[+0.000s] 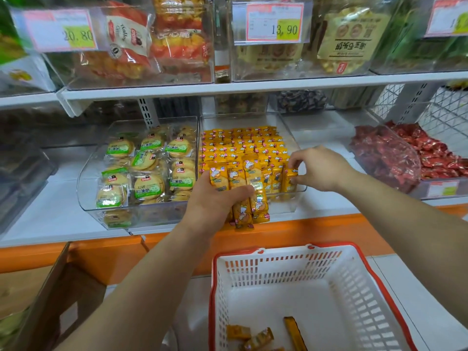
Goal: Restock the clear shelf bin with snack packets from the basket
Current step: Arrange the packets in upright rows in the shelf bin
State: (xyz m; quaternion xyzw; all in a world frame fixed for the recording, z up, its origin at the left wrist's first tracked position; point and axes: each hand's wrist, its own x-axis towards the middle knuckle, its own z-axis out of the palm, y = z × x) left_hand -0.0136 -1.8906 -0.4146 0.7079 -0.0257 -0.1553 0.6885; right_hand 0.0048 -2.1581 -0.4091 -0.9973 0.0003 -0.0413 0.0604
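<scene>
Nearly empty now, the white slotted plastic basket with a red rim [278,269] sits below both hands, a few yellow snack packets [253,335] left inside. Left hand [215,201] is clamped round an upright bunch of packets [253,183], probably staged for feeding. Right hand [319,168] pinches one packet [290,178] into the clear plastic shelf bin [253,120]'s front row. A clear bin of round biscuits [147,173] crowds the left hand's left side, and red-wrapped sweets [395,158] lie right of the right hand.

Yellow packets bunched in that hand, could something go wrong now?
1. The left hand grips a whole bunch of yellow packets over the clear bin's front edge; one could slip out and drop onto the shelf.
2. The right hand pinches one packet at the bin's front right corner, where rows look packed; squeezing more in might topple the standing ones.
3. The leftover packets in the basket could be forgotten.
</scene>
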